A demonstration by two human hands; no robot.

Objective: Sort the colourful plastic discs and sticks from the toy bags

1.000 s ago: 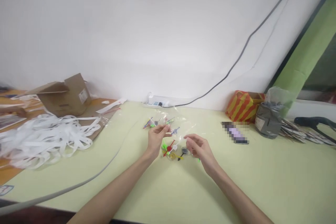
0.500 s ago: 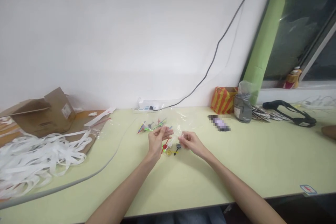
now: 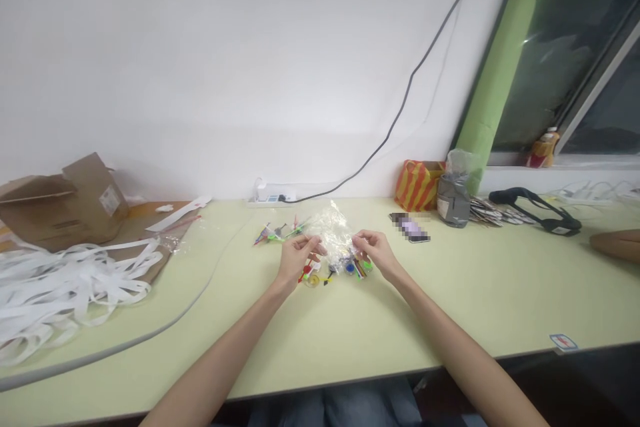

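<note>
Between my two hands a crinkled clear plastic bag (image 3: 334, 230) is held up over the table. My left hand (image 3: 299, 257) pinches its left edge, and my right hand (image 3: 374, 252) grips the right edge. Just below and in front lie several small coloured plastic pieces, among them a red piece (image 3: 307, 270), a yellow piece (image 3: 313, 280), a blue piece (image 3: 350, 268) and a green piece (image 3: 368, 266). Some are partly hidden by the film and my fingers. Behind my left hand sits another small pile of coloured pieces (image 3: 275, 233).
On the left are a cardboard box (image 3: 65, 203), white ribbon (image 3: 75, 290) and a grey cable (image 3: 165, 323). A power strip (image 3: 273, 195) lies by the wall. At right are a phone (image 3: 410, 227), a striped bag (image 3: 417, 185), a black headset (image 3: 540, 207) and another person's arm (image 3: 617, 243).
The clear bag now shows spread between my hands. My right hand has shifted slightly right and up. More coloured pieces are visible beneath it, and another person's arm reaches further in at right.
</note>
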